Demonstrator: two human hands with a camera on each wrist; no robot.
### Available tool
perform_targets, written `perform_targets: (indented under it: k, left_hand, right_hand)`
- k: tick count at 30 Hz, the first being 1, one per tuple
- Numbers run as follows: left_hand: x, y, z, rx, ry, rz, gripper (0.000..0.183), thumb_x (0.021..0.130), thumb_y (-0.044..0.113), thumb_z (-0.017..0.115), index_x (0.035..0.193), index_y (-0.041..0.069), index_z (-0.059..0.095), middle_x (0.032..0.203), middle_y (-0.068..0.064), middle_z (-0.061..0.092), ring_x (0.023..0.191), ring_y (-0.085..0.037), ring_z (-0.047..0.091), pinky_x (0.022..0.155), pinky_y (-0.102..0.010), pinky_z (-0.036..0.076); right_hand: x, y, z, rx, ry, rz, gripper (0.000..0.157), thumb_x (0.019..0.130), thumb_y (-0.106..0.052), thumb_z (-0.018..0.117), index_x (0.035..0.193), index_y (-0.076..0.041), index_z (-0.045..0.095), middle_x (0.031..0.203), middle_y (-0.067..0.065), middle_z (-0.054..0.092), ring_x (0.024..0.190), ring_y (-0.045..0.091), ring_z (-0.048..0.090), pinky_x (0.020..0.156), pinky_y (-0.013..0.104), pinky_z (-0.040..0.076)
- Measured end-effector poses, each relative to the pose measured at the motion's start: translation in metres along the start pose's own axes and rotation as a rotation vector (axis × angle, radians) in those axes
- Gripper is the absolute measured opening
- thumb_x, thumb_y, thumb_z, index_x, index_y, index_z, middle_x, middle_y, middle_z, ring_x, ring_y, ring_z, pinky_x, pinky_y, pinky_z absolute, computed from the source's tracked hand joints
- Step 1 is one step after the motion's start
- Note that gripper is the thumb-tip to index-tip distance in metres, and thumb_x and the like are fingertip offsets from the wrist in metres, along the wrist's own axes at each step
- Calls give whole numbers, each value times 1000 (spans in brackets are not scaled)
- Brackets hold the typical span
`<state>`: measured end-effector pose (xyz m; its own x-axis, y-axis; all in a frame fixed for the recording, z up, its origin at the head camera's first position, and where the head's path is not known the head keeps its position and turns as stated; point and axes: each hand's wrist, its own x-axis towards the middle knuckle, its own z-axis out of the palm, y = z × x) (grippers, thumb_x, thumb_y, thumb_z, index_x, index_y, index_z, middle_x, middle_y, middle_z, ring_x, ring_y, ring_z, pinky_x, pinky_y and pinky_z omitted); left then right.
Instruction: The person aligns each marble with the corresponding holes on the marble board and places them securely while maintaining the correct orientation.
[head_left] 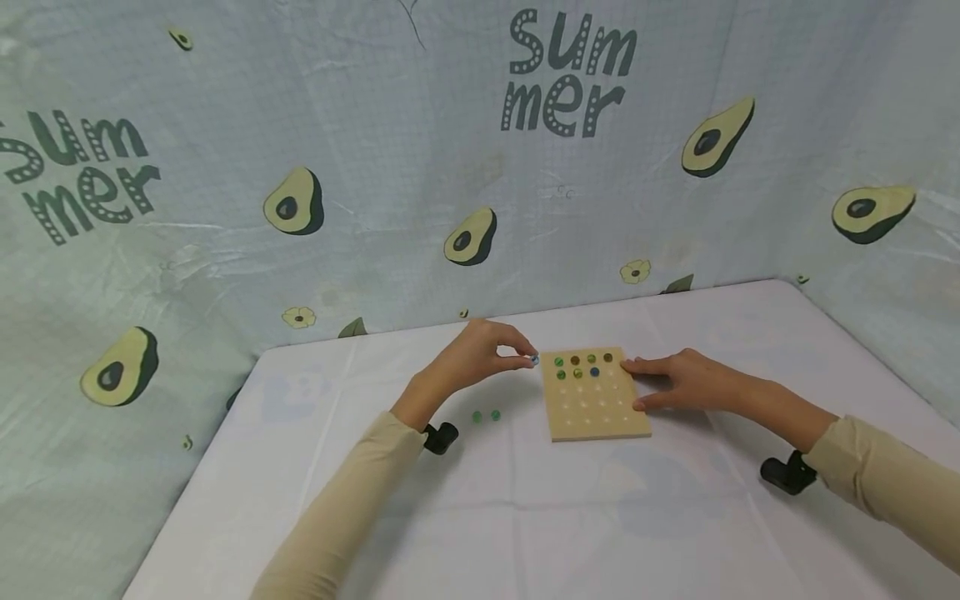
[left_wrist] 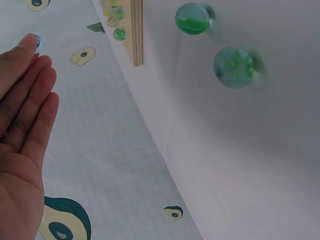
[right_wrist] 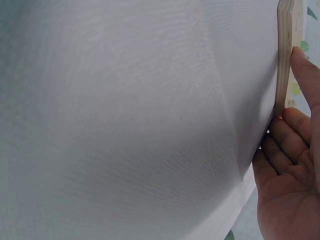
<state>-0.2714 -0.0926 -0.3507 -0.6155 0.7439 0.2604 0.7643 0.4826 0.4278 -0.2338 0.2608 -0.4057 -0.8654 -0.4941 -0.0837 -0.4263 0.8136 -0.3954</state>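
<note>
My left hand [head_left: 480, 354] pinches a clear marble with blue in it [head_left: 535, 360] between thumb and fingertips, just off the upper left corner of a pale wooden board [head_left: 597, 427]. In the left wrist view only part of that blue marble [left_wrist: 39, 44] shows past the thumb. Several glass marbles fill the board's far row, and green, yellow and blue ones [head_left: 595, 372] sit in the row below. Shallow hollows cover the nearer part. My right hand [head_left: 686, 379] touches the board's right edge, its thumb and finger spread apart along it.
Two loose green marbles, the left one [head_left: 477, 417] and the right one [head_left: 496, 415], lie on the white tablecloth [head_left: 480, 525] left of the board, close to the left wrist. A patterned curtain [head_left: 390, 167] with avocados hangs behind the table.
</note>
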Motion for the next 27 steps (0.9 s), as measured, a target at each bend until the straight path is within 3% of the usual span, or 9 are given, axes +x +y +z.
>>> perform_targets:
  k: [5, 21, 27]
  left_hand:
    - [4, 3, 2, 8, 4, 11, 16, 90, 18, 79, 104, 10, 81, 103, 1, 78, 98, -12, 71, 84, -20, 54]
    - [25, 16, 7, -31, -3, 56, 14, 91, 16, 78, 103, 10, 81, 103, 0, 78, 97, -10, 71, 82, -15, 52]
    - [36, 21, 13, -78, -7, 43, 16, 92, 17, 76, 106, 12, 81, 105, 1, 78, 99, -8, 70, 88, -27, 56]
  right_hand:
    - [1, 0, -1, 9, -3, 7, 83, 85, -64, 72, 148, -14, 53, 149, 17, 51, 137, 43, 47, 104, 59, 45]
    - [2, -7, -3, 29, -21, -1, 80, 86, -60, 72, 148, -13, 54, 148, 19, 51, 136, 43, 48, 103, 58, 46]
    - [2, -2, -2, 1, -22, 10, 80, 87, -62, 71, 149, -14, 53, 149, 17, 51, 135, 43, 49, 102, 59, 46]
